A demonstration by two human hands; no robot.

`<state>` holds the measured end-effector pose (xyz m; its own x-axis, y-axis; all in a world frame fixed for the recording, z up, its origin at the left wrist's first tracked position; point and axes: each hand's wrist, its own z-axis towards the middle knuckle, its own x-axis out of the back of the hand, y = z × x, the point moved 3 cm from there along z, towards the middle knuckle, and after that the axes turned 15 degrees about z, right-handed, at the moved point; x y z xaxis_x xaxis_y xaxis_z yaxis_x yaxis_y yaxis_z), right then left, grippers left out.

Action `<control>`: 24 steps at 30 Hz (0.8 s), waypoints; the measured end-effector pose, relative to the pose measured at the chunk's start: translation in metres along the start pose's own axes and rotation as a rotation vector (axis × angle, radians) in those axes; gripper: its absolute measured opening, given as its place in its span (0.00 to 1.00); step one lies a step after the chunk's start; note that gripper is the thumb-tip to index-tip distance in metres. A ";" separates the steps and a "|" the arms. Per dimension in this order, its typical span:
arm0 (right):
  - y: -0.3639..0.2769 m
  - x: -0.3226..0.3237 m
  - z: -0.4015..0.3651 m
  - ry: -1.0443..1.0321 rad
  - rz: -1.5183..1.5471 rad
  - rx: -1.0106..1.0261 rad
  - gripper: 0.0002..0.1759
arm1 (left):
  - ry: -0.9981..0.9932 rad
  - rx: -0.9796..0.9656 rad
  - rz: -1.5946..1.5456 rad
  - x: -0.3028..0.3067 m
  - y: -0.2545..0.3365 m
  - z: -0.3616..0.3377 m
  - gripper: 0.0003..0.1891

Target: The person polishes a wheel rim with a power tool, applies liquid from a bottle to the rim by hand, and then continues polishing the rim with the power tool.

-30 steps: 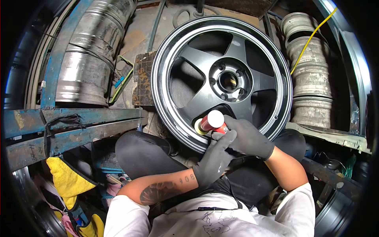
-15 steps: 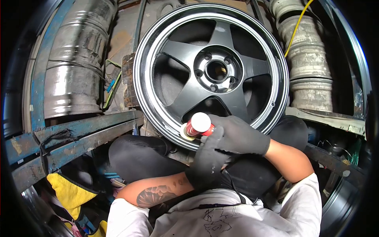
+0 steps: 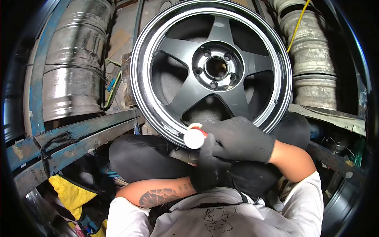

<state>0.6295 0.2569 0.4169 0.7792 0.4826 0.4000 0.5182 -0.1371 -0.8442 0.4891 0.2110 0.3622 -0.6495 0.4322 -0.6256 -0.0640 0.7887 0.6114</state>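
Note:
A black five-spoke wheel rim (image 3: pixel 158 106) with a shiny lip leans upright against my knees. My right hand (image 3: pixel 237 139), in a black glove, grips a red tool with a white round end (image 3: pixel 194 138), its front tip pressed against the rim's lower lip. My left hand (image 3: pixel 208 166), also gloved, wraps around the same tool just below the right hand. The tool's red body is mostly hidden by my fingers.
Stacks of bare metal rims stand at the left (image 3: pixel 73 63) and at the right (image 3: pixel 312 67). A rusty blue steel frame (image 3: pixel 75 134) runs across the left. A yellow cloth (image 3: pixel 71 193) lies at the lower left. A yellow cable (image 3: pixel 298 23) hangs at the upper right.
The tool has tilted so its white end faces the camera and dropped lower on the rim lip. The view has shifted, so the rim sits higher and further left in frame.

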 end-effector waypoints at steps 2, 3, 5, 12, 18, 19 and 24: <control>0.003 0.003 -0.008 -0.028 -0.018 0.021 0.21 | -0.195 0.200 -0.315 -0.005 0.000 -0.003 0.18; 0.001 0.005 -0.008 -0.025 -0.008 0.017 0.21 | -0.265 0.234 -0.337 -0.006 0.000 -0.002 0.18; -0.004 0.009 -0.009 -0.013 0.014 -0.001 0.21 | -0.298 0.233 -0.298 -0.006 0.000 0.002 0.20; 0.016 -0.011 0.009 0.091 0.076 -0.023 0.20 | 0.030 -0.281 0.457 0.008 -0.001 0.014 0.26; 0.022 -0.014 0.016 0.152 0.307 0.064 0.19 | 0.024 0.205 -0.235 0.000 0.021 0.006 0.31; 0.020 -0.014 0.016 0.157 0.305 0.066 0.19 | 0.058 0.199 -0.200 -0.001 0.025 0.004 0.31; 0.013 -0.012 0.023 0.128 0.264 0.054 0.21 | 0.109 0.227 -0.379 0.009 0.014 0.010 0.31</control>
<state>0.6191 0.2691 0.3926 0.9245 0.3227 0.2029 0.2749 -0.1956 -0.9414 0.4898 0.2304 0.3607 -0.6888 0.0557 -0.7228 -0.1529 0.9635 0.2200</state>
